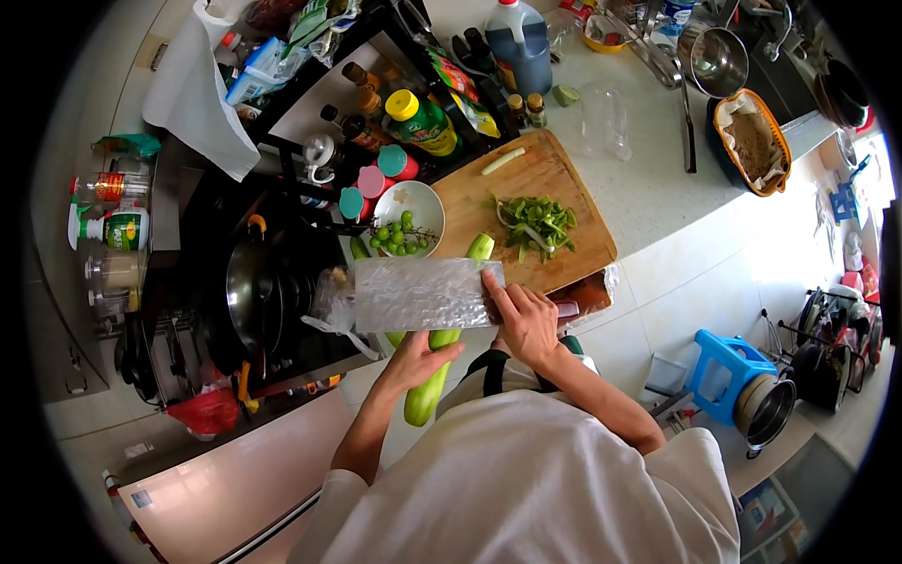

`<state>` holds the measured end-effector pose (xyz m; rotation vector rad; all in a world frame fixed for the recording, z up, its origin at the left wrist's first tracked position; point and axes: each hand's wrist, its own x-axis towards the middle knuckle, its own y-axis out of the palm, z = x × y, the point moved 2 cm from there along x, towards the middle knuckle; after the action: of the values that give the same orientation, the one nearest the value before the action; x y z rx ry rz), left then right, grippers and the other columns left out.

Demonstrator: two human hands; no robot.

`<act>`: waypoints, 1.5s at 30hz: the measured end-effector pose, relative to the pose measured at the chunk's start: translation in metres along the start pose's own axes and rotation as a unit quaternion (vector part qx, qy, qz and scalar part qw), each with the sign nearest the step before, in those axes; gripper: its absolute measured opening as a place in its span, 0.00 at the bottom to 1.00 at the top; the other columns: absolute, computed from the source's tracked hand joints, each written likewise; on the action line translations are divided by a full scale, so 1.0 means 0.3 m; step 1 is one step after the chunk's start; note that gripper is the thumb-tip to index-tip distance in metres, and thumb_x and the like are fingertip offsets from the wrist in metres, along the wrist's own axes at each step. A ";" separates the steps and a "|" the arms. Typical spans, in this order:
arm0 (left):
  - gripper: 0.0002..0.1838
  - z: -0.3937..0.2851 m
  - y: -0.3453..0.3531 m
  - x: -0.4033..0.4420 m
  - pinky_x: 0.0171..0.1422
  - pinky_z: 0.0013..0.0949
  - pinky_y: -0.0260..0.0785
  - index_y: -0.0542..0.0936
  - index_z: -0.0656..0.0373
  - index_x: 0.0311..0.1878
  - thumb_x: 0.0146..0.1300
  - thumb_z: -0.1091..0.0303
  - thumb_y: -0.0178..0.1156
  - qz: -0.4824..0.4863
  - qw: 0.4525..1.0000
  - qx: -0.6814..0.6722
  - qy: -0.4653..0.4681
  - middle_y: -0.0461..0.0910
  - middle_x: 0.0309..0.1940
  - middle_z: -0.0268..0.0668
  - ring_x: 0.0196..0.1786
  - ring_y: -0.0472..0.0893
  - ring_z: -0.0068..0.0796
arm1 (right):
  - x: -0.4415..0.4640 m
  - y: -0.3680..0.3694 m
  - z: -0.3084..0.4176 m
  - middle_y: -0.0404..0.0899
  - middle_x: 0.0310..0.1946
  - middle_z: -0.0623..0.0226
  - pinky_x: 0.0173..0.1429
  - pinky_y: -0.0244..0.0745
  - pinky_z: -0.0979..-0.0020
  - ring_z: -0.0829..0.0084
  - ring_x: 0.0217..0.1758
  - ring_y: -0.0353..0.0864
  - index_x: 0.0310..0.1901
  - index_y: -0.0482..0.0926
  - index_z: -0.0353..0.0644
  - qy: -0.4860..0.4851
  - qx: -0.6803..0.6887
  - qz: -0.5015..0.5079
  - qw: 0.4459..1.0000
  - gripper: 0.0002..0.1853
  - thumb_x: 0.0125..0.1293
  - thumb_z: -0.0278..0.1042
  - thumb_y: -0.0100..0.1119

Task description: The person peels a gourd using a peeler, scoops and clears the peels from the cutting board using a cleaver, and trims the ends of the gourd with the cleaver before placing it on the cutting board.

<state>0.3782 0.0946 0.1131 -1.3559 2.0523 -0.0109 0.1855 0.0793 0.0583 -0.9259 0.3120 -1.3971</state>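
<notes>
My left hand (413, 364) is wrapped round a long pale-green vegetable (427, 390) that hangs over the counter's front edge. My right hand (528, 318) grips a wide cleaver, its fingers closed at the right end of the blade (418, 293). The blade lies across the vegetable and hides its middle; the upper end shows above. Another green piece (360, 247) is partly covered by the blade at the left. Chopped greens (536, 224) and a white stalk (503, 161) rest on the wooden cutting board (460, 207).
A white bowl of small green fruit (410, 207) stands at the board's left edge. Further left is a black wok (254, 291) on the stove. Bottles (423, 122) stand behind the board. A basket (752, 141) sits at the counter's right, and a blue stool (719, 371) is below.
</notes>
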 end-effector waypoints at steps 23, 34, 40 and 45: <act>0.30 0.065 -0.001 -0.037 0.37 0.29 0.71 0.65 0.60 0.64 0.59 0.72 0.64 0.029 0.995 -0.080 -0.050 0.74 0.35 0.33 0.33 0.76 0.23 | -0.075 0.066 -0.134 0.71 0.26 0.66 0.34 0.72 0.62 0.62 0.30 0.78 0.64 0.72 0.50 0.036 -0.030 -0.013 0.999 0.31 0.54 0.25 0.55; 0.24 0.156 -0.057 -0.013 0.49 0.37 0.74 0.70 0.60 0.57 0.69 0.50 0.53 0.113 0.869 -0.476 -0.081 0.77 0.41 0.40 0.37 0.79 0.31 | -0.079 0.006 -0.221 0.82 0.44 0.55 0.43 0.78 0.61 0.53 0.43 0.83 0.59 0.76 0.48 0.243 0.075 0.014 0.967 0.27 0.55 0.21 0.54; 0.28 0.085 -0.043 0.025 0.40 0.36 0.72 0.70 0.59 0.57 0.68 0.43 0.49 0.150 0.771 -0.607 -0.120 0.75 0.38 0.41 0.34 0.76 0.31 | -0.048 -0.053 -0.066 0.78 0.31 0.60 0.35 0.75 0.62 0.56 0.32 0.80 0.60 0.75 0.47 0.106 0.102 0.012 0.989 0.30 0.51 0.22 0.57; 0.27 -0.137 0.046 -0.044 0.33 0.29 0.68 0.70 0.59 0.55 0.68 0.44 0.48 -0.108 0.916 -0.387 0.009 0.71 0.35 0.40 0.31 0.71 0.29 | -0.029 -0.064 0.065 0.68 0.24 0.71 0.31 0.72 0.68 0.70 0.29 0.76 0.62 0.74 0.50 -0.054 0.051 -0.005 0.997 0.30 0.53 0.28 0.57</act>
<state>0.3484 0.0978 0.1470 -2.0427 1.9790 0.7687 0.1837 0.0963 0.0814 -0.9149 0.1528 -1.3542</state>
